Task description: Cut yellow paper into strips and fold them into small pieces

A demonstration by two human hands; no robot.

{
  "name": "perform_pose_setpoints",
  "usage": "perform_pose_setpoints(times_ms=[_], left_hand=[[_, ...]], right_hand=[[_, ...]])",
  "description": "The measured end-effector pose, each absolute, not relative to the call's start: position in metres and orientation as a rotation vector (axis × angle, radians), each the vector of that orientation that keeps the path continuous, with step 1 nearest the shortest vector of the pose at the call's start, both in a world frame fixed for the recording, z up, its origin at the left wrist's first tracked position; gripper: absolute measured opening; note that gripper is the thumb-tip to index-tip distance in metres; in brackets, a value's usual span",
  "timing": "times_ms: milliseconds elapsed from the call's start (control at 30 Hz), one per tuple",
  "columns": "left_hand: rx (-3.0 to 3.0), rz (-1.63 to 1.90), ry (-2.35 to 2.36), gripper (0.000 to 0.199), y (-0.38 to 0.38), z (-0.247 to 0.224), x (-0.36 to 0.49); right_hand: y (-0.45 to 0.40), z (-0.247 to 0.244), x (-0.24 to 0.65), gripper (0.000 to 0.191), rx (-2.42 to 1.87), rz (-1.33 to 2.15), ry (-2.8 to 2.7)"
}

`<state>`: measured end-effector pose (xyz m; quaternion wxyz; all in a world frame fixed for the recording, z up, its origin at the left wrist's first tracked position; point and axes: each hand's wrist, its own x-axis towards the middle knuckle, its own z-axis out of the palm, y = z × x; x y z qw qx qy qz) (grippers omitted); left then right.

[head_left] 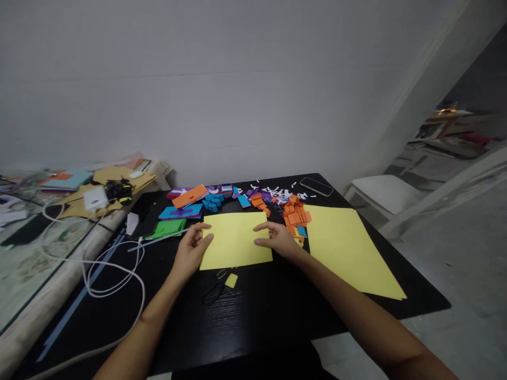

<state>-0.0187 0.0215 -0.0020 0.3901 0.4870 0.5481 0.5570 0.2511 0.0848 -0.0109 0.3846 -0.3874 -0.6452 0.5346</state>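
Observation:
A yellow sheet of paper is in front of me, just above the black table. My left hand grips its left edge, with the thumb lying on the face of the sheet. Over the right part of the sheet is my right hand, its thumb and forefinger apart and pointing left; the other fingers are partly hidden. Below the sheet's lower edge lie dark-handled scissors, partly covered, and a small yellow paper piece.
Larger yellow sheets lie at right, beside small orange pieces. Folded orange paper, blue paper and green paper lie at back left. A phone rests behind. A white cable loops at left.

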Motion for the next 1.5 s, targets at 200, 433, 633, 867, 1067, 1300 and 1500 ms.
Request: perform_pose_setpoints(times_ms=[200,433,633,867,1067,1300,1500], left_hand=[[1.397,1.342,1.469,0.035,0.020,-0.002,-0.023],[1.480,1.379,1.585,0.042,0.018,0.002,-0.022],[1.856,1.473,1.568,0.025,0.013,0.006,-0.022],[1.916,1.493,1.605,0.015,0.012,0.010,-0.021],[1.705,1.505,1.530,0.021,0.011,0.015,-0.020],[1.233,1.392,1.438,0.034,0.012,0.010,-0.020],[1.252,1.065,1.327,0.034,0.006,0.004,0.001]], right_hand=[[0.086,-0.010,0.250,0.041,-0.951,1.375,-1.508],[0.091,-0.021,0.247,0.045,-0.927,1.435,-1.396],[0.089,-0.025,0.248,0.040,-1.059,1.157,-1.507],[0.085,-0.017,0.248,0.024,-1.003,0.923,-1.588],[0.078,-0.008,0.245,0.018,-0.914,0.963,-1.583],[0.066,0.009,0.251,0.035,-0.659,1.907,-1.571],[0.050,0.009,0.240,0.044,-0.459,2.091,-1.723]])
